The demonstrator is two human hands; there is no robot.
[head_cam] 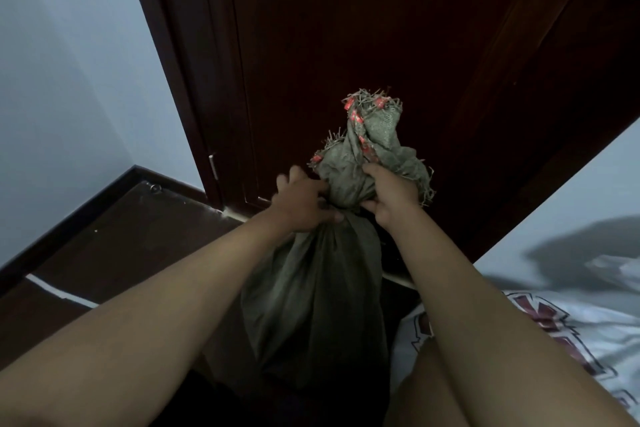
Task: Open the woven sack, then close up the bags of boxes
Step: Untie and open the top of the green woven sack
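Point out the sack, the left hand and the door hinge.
sack (311, 295): head view, on the bulging body below the tied neck.
left hand (303, 204): head view, on the back of the hand gripping the neck.
door hinge (213, 166): head view, on the metal plate at the door's lower edge.

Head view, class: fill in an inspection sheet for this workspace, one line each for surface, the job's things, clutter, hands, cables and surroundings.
Surface: dark floor, with a pale strip lying across it at the left.
Job's things: woven sack stands upright, neck bunched and still tied, frayed top with red marks above the hands; no bags of boxes seen.
Clutter: nothing seen.
Hands: left hand grips the neck from the left; right hand grips the gathered cloth just above it on the right.
Cables: nothing seen.
Surroundings: dark wooden door behind the sack, pale wall at left, printed white bedding at right.
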